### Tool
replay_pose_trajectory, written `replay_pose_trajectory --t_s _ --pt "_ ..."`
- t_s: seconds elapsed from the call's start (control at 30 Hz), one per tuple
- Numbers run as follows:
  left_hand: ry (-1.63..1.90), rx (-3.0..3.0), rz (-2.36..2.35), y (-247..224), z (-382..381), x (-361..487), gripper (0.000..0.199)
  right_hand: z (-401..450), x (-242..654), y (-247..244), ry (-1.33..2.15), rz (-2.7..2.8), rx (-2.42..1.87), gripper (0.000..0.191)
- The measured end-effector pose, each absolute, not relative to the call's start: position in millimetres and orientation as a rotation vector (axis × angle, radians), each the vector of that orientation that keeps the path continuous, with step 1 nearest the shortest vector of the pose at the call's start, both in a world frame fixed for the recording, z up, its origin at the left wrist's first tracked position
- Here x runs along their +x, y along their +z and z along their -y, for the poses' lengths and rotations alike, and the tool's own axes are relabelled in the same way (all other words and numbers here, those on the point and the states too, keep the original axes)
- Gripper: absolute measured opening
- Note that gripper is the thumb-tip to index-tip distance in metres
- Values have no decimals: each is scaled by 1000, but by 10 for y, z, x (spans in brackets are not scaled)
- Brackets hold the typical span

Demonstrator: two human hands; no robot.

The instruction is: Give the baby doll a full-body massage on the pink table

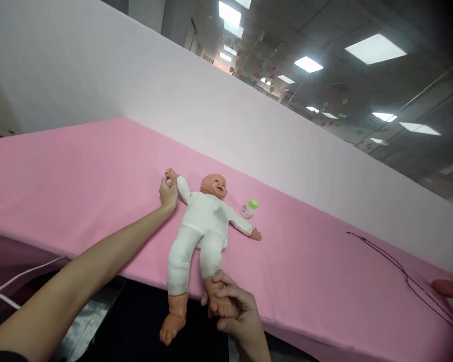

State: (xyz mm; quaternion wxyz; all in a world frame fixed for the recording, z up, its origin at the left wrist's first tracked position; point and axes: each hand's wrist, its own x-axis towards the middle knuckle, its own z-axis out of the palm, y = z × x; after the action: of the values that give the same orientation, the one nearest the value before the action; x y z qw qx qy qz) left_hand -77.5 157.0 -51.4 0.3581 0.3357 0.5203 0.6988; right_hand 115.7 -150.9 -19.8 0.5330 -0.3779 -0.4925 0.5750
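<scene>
A baby doll (pixel 206 215) in white clothes lies on its back on the pink-covered table (pixel 302 271), its feet sticking out past the front edge. My left hand (pixel 168 193) is closed around the doll's hand on the left side. Down at the front edge, my right hand (pixel 239 306) grips the doll's foot on the right, fingers around the ankle and sole. The doll's other leg hangs free over the edge. Beside the doll's head and outstretched arm lies a small bottle (pixel 249 208) with a green cap, tilted on its side.
A white partition (pixel 226 125) rises along the table's back edge. Dark cables (pixel 396 264) run across the right end, near an orange-brown object (pixel 449 289) partly cut off. A white cable (pixel 30 271) hangs below the table's left front edge.
</scene>
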Motion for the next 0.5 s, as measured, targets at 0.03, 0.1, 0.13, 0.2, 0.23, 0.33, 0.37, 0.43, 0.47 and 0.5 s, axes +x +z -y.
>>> replay_pose_trajectory --t_s 0.03,0.1,0.13,0.2,0.23,0.33,0.37,0.43,0.47,0.5 --pt "1820 881 -1328 -500 -1552 -763 43 1451 1150 -137 1319 1140 -926 41" --pt "1848 1032 -1238 -460 -1472 -728 40 1252 1089 -42 1182 1043 -975 44" --pt "1845 1181 -1169 -438 -1418 -710 38 1120 1040 -15 1102 985 -1003 45" --pt "1769 1594 -1015 -406 -1309 -683 31 830 927 5 966 882 -1053 49" --pt "1692 1805 -950 -398 -1264 -674 28 693 869 5 925 850 -1069 50" --pt "1533 2124 -911 -398 -1196 -657 24 438 746 -1 889 860 -1105 53" --pt "1541 2100 -947 -402 -1196 -652 24 429 735 -3 900 879 -1114 52" --pt "1608 1910 -1030 -412 -1224 -648 27 532 773 -12 939 900 -1111 50" --pt "1649 1773 -1057 -419 -1249 -652 30 633 820 -21 958 900 -1097 48" --pt "1691 1614 -1084 -429 -1279 -661 34 756 882 -33 975 900 -1073 47"
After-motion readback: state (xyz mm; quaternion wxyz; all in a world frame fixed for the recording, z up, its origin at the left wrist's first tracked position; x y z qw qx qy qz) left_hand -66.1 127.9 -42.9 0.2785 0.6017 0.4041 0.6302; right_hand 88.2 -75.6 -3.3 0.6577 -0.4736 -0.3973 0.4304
